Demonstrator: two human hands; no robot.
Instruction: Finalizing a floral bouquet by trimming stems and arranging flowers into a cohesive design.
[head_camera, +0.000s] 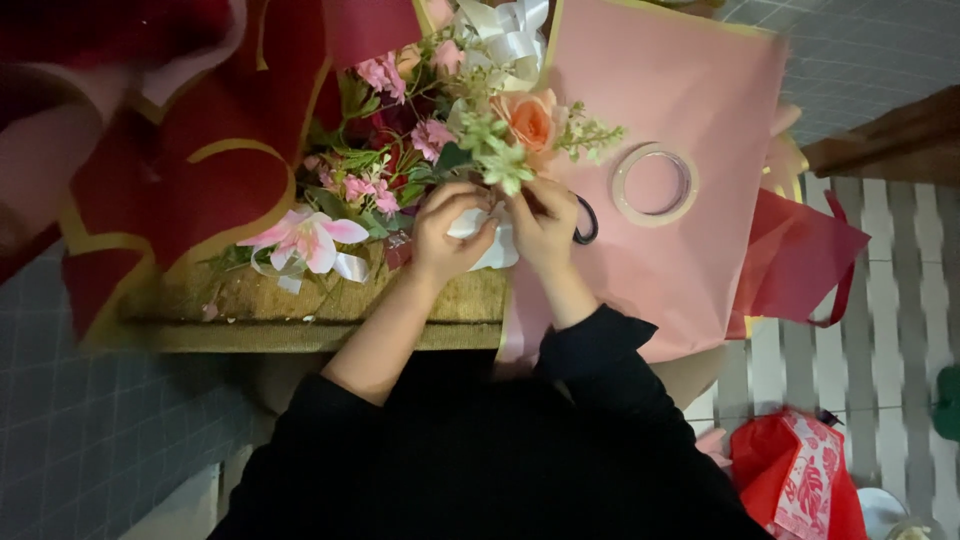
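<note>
Pinching the white wrap (487, 240) at the stems of the flower bunch (440, 140) on the desk (300, 300), my left hand (447, 232) and right hand (545, 222) seem closed on it, low, since the blooms look light and crushable.

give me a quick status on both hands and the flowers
Left hand and right hand both closed on the white wrap at the bouquet base. Tape roll and scissors beside the right hand, nothing blocking.
</note>
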